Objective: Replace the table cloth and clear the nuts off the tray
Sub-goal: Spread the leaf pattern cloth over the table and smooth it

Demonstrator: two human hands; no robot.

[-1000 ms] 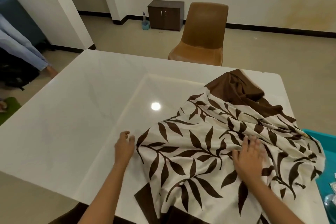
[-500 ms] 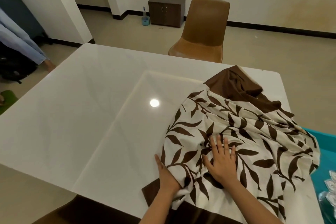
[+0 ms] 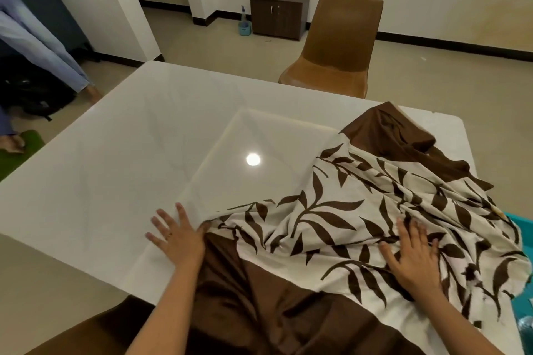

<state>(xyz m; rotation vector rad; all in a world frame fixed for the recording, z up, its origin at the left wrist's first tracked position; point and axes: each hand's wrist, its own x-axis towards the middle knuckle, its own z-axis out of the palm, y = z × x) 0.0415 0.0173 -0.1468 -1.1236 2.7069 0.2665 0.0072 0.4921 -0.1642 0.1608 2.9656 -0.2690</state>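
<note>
Two hands: both lie flat, and neither grasps anything.
Left hand (image 3: 177, 235): fingers straight and fanned wide on the bare table top at 8 o'clock. The thumb touches the folded edge of the tablecloth (image 3: 346, 210).
Right hand (image 3: 412, 256): fingers straight and slightly spread, pressed palm-down on the leaf-printed part of the cloth at 4 o'clock.
Cloth: cream with brown leaves and a plain brown border. It lies rumpled over the right part of the table (image 3: 129, 167).
Long axis: from the near edge at 6 o'clock up toward the far corner at 1 o'clock, where a bunched brown end points.
Edges: the near brown border hangs over the table's near edge between the forearms. The right side reaches past the 3 o'clock edge, over a teal thing (image 3: 522, 307) of which too little shows to tell what it is.
Open room: the table top is bare and glossy from 7 round to 12 o'clock, with a lamp's reflection near the middle.
Beyond: a brown chair (image 3: 337, 46) stands at 12 o'clock, just past the far edge. A small dark cabinet (image 3: 278, 13) stands against the wall behind it.
</note>
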